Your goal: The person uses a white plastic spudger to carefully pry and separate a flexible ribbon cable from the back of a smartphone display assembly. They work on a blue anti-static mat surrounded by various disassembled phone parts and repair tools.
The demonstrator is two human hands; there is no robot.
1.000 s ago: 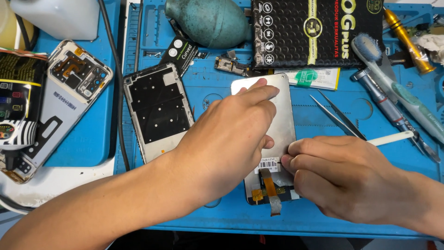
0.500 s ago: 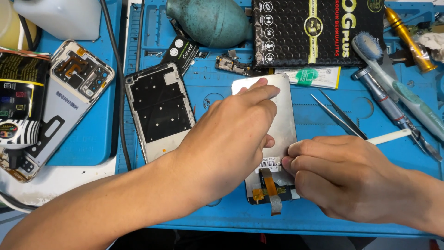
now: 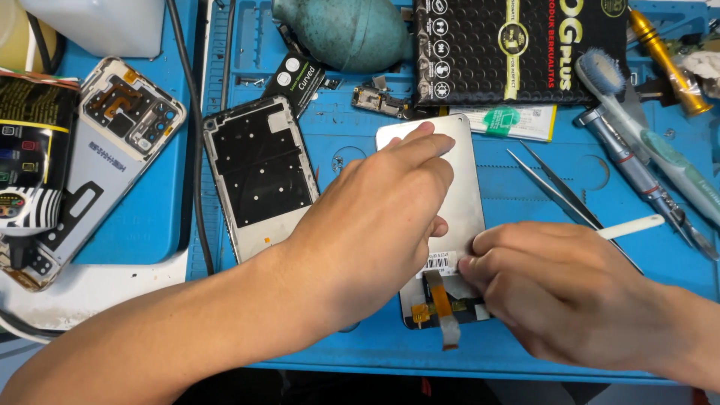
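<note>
From my remote seat I see, far left, a white phone back shell (image 3: 112, 161), then a grey metal mid-frame (image 3: 259, 180) on the blue work mat (image 3: 150, 225). My left hand (image 3: 375, 225) lies flat, fingers pressed on the silver rectangular display panel (image 3: 457, 176) (its orange flex cable faces me). My right hand (image 3: 559, 289) pinches the panel's lower right edge, holding a white plastic pry stick (image 3: 630, 226).
</note>
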